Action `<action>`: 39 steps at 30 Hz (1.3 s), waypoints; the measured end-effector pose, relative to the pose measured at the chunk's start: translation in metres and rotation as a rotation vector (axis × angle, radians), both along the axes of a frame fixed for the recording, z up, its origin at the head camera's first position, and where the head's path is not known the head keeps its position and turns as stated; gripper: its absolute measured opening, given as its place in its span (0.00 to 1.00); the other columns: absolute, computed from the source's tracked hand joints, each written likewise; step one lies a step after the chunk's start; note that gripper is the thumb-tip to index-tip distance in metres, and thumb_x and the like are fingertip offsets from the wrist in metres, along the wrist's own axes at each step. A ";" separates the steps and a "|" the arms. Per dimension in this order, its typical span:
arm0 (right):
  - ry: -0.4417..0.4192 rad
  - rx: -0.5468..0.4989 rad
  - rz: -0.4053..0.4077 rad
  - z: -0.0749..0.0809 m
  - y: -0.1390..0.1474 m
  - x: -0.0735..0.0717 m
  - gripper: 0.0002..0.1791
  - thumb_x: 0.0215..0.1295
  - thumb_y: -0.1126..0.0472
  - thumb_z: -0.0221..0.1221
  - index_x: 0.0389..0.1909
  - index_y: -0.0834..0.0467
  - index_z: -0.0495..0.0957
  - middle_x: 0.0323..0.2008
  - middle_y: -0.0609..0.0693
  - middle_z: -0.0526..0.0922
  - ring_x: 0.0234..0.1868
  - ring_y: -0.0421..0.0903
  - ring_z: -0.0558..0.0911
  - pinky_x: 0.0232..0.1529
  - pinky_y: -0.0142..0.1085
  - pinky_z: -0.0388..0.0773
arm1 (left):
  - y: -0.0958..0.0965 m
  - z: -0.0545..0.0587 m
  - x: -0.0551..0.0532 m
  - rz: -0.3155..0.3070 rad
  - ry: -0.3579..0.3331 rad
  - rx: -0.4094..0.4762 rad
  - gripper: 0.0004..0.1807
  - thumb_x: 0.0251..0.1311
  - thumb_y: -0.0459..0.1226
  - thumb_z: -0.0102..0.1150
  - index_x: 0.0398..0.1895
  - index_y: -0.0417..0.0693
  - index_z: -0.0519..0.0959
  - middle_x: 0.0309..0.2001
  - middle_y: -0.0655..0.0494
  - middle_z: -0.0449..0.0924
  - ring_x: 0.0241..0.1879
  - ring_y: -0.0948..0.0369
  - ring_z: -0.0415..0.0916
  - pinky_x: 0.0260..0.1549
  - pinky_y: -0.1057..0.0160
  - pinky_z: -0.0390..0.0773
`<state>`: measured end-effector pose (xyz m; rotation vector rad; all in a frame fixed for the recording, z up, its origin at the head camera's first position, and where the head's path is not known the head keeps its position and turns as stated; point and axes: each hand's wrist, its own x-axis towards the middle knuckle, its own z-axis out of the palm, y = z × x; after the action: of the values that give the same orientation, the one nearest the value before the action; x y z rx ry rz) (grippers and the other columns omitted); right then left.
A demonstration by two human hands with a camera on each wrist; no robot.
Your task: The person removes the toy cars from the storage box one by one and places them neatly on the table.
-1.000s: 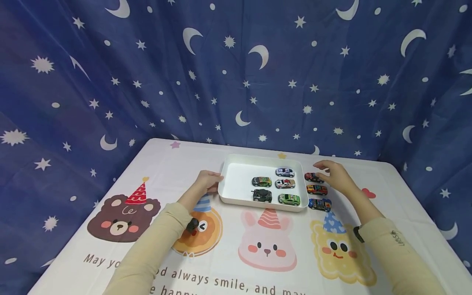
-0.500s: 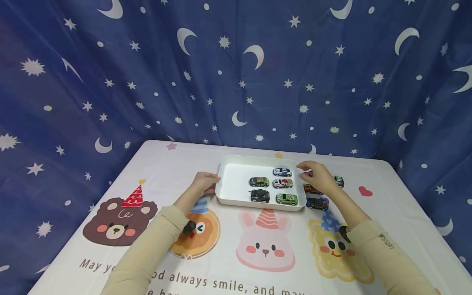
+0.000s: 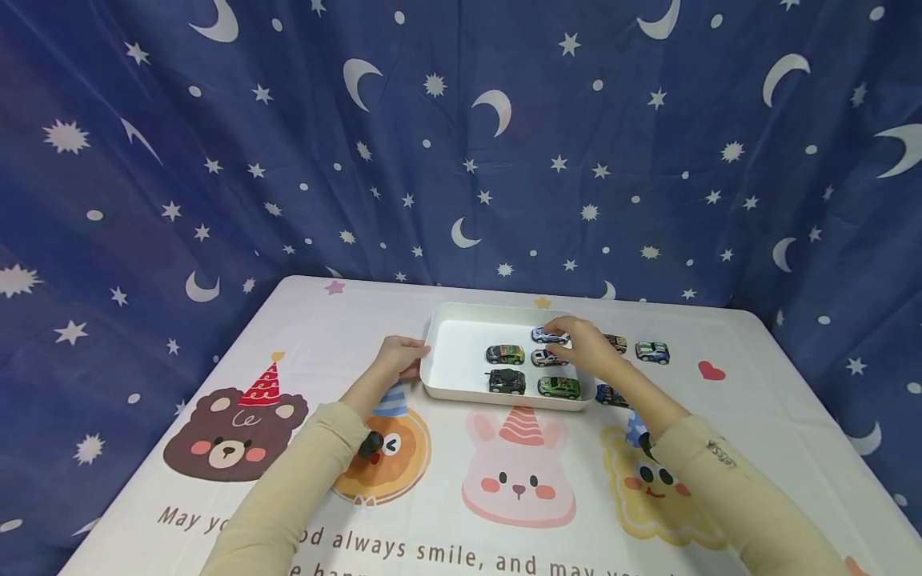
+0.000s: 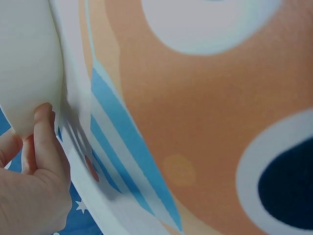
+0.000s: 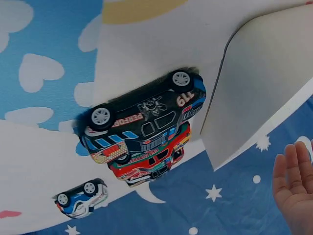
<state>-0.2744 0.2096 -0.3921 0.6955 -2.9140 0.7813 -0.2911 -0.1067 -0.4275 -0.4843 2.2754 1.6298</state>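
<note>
My left hand (image 3: pixel 402 358) pinches the left end of a white tray (image 3: pixel 454 352); in the left wrist view, fingers lie on both sides of its wall. Over the tray's right end is my right hand (image 3: pixel 585 350), its fingertips and thumb on either side of a white and blue toy car (image 3: pixel 546 335). Just below the thumb stands a white and orange toy car (image 3: pixel 545 358). In the right wrist view the visible fingers (image 5: pixel 292 169) look fairly straight. Also in the tray are a green car (image 3: pixel 559 387), a black toy vehicle (image 3: pixel 507 382) and a yellow-green car (image 3: pixel 504 354).
Right of the tray stand a blue and black car (image 5: pixel 146 122), a red car (image 5: pixel 156 157) and a darker one behind, lined up, partly under my right arm. Farther right is a white, blue and green car (image 3: pixel 652 352). A starry blue curtain (image 3: pixel 403 144) rises behind the table.
My right hand has moved left from above the cars beside the tray, over its right wall, to the cars inside. My left hand keeps hold of the tray. The view has shifted slightly.
</note>
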 end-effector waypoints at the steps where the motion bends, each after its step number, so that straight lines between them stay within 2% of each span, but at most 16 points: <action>1: -0.001 0.001 0.007 -0.001 -0.002 0.000 0.17 0.61 0.67 0.60 0.50 0.68 0.76 0.49 0.62 0.80 0.50 0.59 0.78 0.51 0.51 0.78 | 0.000 0.000 0.000 0.002 -0.002 -0.008 0.20 0.61 0.38 0.59 0.56 0.42 0.76 0.49 0.45 0.79 0.23 0.69 0.73 0.19 0.76 0.77; 7: -0.021 0.004 0.057 -0.005 -0.012 -0.005 0.17 0.59 0.68 0.62 0.49 0.69 0.76 0.49 0.63 0.80 0.50 0.60 0.79 0.52 0.50 0.79 | 0.001 0.000 0.001 0.010 -0.002 -0.009 0.20 0.61 0.38 0.59 0.56 0.42 0.76 0.49 0.44 0.80 0.23 0.69 0.74 0.18 0.77 0.76; 17: -0.039 0.119 0.138 -0.007 -0.032 -0.017 0.18 0.59 0.67 0.62 0.50 0.67 0.76 0.49 0.61 0.81 0.49 0.57 0.79 0.49 0.44 0.81 | -0.001 0.000 0.002 0.011 0.005 0.020 0.20 0.62 0.38 0.59 0.56 0.41 0.75 0.51 0.43 0.79 0.26 0.68 0.75 0.21 0.76 0.79; 27: -0.123 0.179 0.169 -0.009 -0.043 -0.025 0.21 0.58 0.65 0.63 0.52 0.68 0.75 0.50 0.62 0.80 0.52 0.58 0.78 0.51 0.45 0.80 | -0.002 0.001 0.002 -0.006 0.010 0.030 0.20 0.62 0.37 0.58 0.57 0.40 0.75 0.50 0.43 0.79 0.27 0.67 0.77 0.25 0.74 0.82; 33: -0.173 0.174 0.152 -0.011 -0.046 -0.030 0.23 0.60 0.65 0.62 0.55 0.67 0.72 0.52 0.64 0.78 0.53 0.60 0.77 0.54 0.48 0.78 | -0.002 0.002 0.003 -0.004 0.013 0.029 0.20 0.62 0.37 0.58 0.56 0.40 0.75 0.51 0.42 0.79 0.26 0.68 0.76 0.25 0.73 0.82; 39: -0.212 0.148 0.122 -0.017 -0.047 -0.037 0.22 0.60 0.65 0.62 0.55 0.67 0.72 0.52 0.64 0.78 0.51 0.60 0.78 0.52 0.46 0.79 | -0.001 0.002 0.002 -0.003 0.013 0.040 0.20 0.62 0.37 0.59 0.56 0.40 0.75 0.49 0.43 0.80 0.25 0.69 0.75 0.26 0.73 0.82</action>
<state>-0.3117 0.1629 -0.4096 0.8604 -3.1723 0.6944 -0.2893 -0.1077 -0.4256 -0.4617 2.2472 1.6779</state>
